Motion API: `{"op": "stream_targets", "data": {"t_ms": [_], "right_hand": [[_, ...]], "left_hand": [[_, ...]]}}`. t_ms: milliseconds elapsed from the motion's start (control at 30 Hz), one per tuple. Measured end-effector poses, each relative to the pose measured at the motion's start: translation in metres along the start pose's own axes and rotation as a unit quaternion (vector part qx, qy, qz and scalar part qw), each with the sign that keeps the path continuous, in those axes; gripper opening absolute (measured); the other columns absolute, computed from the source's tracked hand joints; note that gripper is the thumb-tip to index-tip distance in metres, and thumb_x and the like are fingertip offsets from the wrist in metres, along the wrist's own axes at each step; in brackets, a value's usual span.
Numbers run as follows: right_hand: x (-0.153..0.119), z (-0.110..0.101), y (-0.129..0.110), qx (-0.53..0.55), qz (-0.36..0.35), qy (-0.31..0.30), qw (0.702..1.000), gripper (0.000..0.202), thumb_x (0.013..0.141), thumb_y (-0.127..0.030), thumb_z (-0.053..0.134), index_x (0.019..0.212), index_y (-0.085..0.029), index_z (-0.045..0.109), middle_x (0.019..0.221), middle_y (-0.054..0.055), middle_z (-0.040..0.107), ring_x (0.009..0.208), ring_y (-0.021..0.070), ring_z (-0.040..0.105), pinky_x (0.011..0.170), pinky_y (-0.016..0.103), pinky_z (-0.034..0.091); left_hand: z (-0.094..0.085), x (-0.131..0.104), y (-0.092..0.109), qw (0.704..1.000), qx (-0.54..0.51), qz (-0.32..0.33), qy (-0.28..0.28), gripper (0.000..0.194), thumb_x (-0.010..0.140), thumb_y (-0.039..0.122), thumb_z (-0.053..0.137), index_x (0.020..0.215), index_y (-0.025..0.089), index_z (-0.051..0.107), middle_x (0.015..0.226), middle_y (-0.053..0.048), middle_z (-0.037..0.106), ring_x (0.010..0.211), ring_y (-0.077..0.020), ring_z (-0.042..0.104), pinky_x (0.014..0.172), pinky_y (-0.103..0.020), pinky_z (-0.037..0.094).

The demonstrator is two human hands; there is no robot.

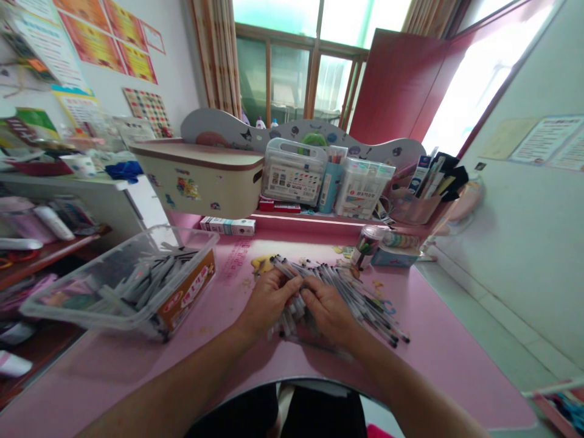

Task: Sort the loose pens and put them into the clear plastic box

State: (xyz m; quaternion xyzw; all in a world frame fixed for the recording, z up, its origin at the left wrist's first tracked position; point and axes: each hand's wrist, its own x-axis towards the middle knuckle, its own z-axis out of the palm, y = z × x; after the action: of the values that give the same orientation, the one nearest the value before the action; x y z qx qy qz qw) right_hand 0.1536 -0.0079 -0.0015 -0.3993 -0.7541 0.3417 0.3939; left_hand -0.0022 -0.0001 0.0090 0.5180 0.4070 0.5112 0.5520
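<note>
A pile of clear-barrelled pens (353, 298) with black ends lies spread over the pink desk (438, 340), under and to the right of my hands. My left hand (270, 297) is closed round a pen (283, 265) whose dark end points up and to the left. My right hand (329, 306) meets it, thumb and fingers pinched at the near end of that pen; the exact contact is hidden by the fingers. To the left stands a clear plastic box (132, 316) with several pen parts and plastic sleeves (157, 280) inside.
Behind the pile are a small carton (228, 225), a clear jar of pens (366, 246) and a blue box (396, 257). The raised shelf carries a beige lidded bin (201, 182), marker cases (294, 173) and a pink pen holder (415, 204). Shelves (59, 255) flank the left side.
</note>
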Motion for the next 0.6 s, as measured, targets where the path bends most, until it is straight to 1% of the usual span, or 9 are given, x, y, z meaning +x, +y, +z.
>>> {"op": "stream_targets", "data": {"t_ms": [167,267,300,333,400,433,467,533,600], "right_hand": [[0.004,-0.003,-0.001,0.068,0.003,-0.013,0.998,0.024,0.097,-0.024,0.047,0.096,-0.019,0.07,0.091,0.001,0.068,0.089,0.0171,0.062,0.085,0.028,0.045],[0.005,-0.003,-0.003,0.082,-0.001,-0.023,0.996,0.027,0.098,-0.028,0.047,0.107,-0.022,0.072,0.095,0.001,0.069,0.096,0.0196,0.062,0.092,0.032,0.045],[0.005,-0.004,-0.002,0.085,-0.002,-0.028,0.996,0.029,0.099,-0.03,0.047,0.113,-0.023,0.071,0.094,0.001,0.069,0.096,0.0201,0.062,0.092,0.033,0.045],[0.004,-0.005,-0.002,0.083,0.002,-0.032,0.996,0.031,0.099,-0.033,0.049,0.12,-0.024,0.069,0.088,0.001,0.068,0.09,0.02,0.062,0.089,0.033,0.047],[0.003,-0.007,0.001,0.075,0.026,-0.03,0.996,0.043,0.097,-0.039,0.053,0.136,-0.024,0.059,0.073,-0.002,0.061,0.07,0.0176,0.057,0.073,0.03,0.047],[0.002,-0.009,0.004,0.072,0.043,-0.022,0.996,0.049,0.096,-0.042,0.055,0.141,-0.023,0.053,0.065,-0.004,0.055,0.06,0.0158,0.051,0.064,0.028,0.045],[0.002,-0.01,0.006,0.077,0.053,-0.01,0.996,0.051,0.095,-0.044,0.055,0.142,-0.022,0.052,0.062,-0.006,0.05,0.055,0.0146,0.046,0.058,0.026,0.041],[0.004,-0.012,0.011,0.089,0.063,0.023,0.994,0.041,0.097,-0.046,0.049,0.127,-0.02,0.061,0.061,-0.005,0.046,0.054,0.0139,0.042,0.054,0.025,0.036],[0.006,-0.014,0.014,0.095,0.077,0.046,0.991,0.035,0.098,-0.047,0.044,0.102,-0.02,0.066,0.061,-0.005,0.043,0.054,0.0138,0.039,0.053,0.026,0.034]], "left_hand": [[-0.001,0.0,0.0,1.0,-0.011,0.008,-0.015,0.028,0.076,0.041,0.075,0.076,0.017,0.061,0.057,0.006,0.046,0.049,-0.0074,0.037,0.048,-0.021,0.03],[-0.002,0.0,0.004,1.0,-0.005,0.012,-0.019,0.028,0.077,0.041,0.074,0.075,0.017,0.061,0.056,0.006,0.046,0.05,-0.0078,0.037,0.049,-0.021,0.029],[-0.003,0.001,0.006,1.0,-0.003,0.015,-0.019,0.027,0.077,0.041,0.074,0.076,0.017,0.062,0.056,0.006,0.046,0.05,-0.008,0.038,0.049,-0.022,0.029],[-0.004,0.002,0.008,1.0,-0.002,0.02,-0.017,0.027,0.077,0.041,0.074,0.076,0.017,0.062,0.056,0.006,0.046,0.05,-0.0082,0.038,0.049,-0.022,0.03],[-0.007,0.004,0.013,0.999,-0.01,0.036,0.004,0.027,0.076,0.041,0.075,0.078,0.018,0.064,0.057,0.006,0.048,0.051,-0.0087,0.041,0.05,-0.022,0.033],[-0.009,0.006,0.015,0.999,-0.014,0.04,0.014,0.027,0.076,0.042,0.076,0.078,0.018,0.064,0.057,0.006,0.048,0.051,-0.0088,0.042,0.051,-0.021,0.034],[-0.012,0.007,0.016,0.999,-0.018,0.038,0.021,0.028,0.076,0.043,0.076,0.078,0.018,0.064,0.057,0.006,0.05,0.052,-0.009,0.044,0.052,-0.021,0.036],[-0.016,0.01,0.015,0.999,-0.042,0.005,0.011,0.031,0.078,0.046,0.074,0.082,0.017,0.065,0.063,0.002,0.058,0.056,-0.0103,0.051,0.054,-0.022,0.041],[-0.02,0.011,0.012,0.993,-0.083,-0.066,-0.05,0.033,0.079,0.048,0.073,0.085,0.016,0.066,0.07,-0.002,0.066,0.059,-0.0126,0.059,0.057,-0.023,0.047]]}}
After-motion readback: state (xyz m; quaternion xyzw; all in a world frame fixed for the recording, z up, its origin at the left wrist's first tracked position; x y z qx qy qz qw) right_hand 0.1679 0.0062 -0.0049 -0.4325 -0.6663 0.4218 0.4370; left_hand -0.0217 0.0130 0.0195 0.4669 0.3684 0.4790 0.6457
